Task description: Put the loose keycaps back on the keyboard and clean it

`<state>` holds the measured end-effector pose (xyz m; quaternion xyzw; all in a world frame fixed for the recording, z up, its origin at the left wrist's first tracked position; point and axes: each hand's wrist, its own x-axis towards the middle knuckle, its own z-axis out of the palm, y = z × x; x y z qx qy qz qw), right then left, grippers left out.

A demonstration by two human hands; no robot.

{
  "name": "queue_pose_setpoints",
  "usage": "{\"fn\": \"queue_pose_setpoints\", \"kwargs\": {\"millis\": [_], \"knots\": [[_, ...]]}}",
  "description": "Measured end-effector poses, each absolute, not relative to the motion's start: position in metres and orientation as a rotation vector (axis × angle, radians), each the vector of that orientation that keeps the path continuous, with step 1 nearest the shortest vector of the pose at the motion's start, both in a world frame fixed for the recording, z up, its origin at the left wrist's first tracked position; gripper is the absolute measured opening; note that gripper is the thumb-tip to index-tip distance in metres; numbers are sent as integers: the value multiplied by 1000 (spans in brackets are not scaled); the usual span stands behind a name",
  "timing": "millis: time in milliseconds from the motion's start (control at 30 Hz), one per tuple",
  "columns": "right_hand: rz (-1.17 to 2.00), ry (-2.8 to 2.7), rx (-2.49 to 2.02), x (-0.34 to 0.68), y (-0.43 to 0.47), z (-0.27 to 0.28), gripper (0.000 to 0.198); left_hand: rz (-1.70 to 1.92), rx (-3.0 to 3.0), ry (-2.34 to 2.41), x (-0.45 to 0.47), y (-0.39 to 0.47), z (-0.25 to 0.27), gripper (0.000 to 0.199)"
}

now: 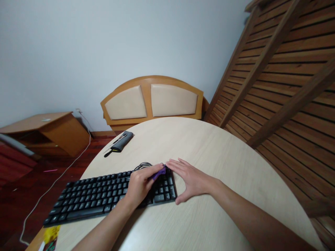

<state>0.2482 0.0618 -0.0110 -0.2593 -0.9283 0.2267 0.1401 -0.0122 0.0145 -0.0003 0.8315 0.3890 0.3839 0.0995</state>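
A black keyboard lies at a slant on the pale round table. Over its number-pad end, my left hand is closed on a purple cloth, which touches the keys near the upper right corner. My right hand rests at the keyboard's right end, fingers and thumb spread, with the fingertips at the far corner and the thumb by the near one. Behind the keyboard, a coiled black cable is partly hidden by my left hand.
A dark grey pouch with a thin tool on it lies at the table's far left. Beyond the table stands a wooden headboard. Slatted wood leans on the right. A white cord runs over the floor by a wooden cabinet.
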Motion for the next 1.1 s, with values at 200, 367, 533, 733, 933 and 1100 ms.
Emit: {"fn": "queue_pose_setpoints", "kwargs": {"millis": [200, 367, 533, 733, 933, 1100], "knots": [[644, -2660, -750, 246, 61, -11, 124, 881, 2602, 1221, -12, 18, -6, 48], [635, -2662, -781, 247, 62, -11, 123, 835, 2668, 1123, -11, 17, 1, 50], [646, -2655, -775, 250, 66, -11, 122, 750, 2681, 909, -7, 14, 2, 49], [653, -2641, -777, 254, 71, -14, 121, 675, 2609, 706, 0, 9, 9, 33], [651, -2644, -782, 257, 72, -13, 120, 575, 2583, 618, 3, 4, 20, 28], [658, -2643, -773, 258, 73, -13, 119, 530, 2574, 621, 3, 2, 22, 29]]}}
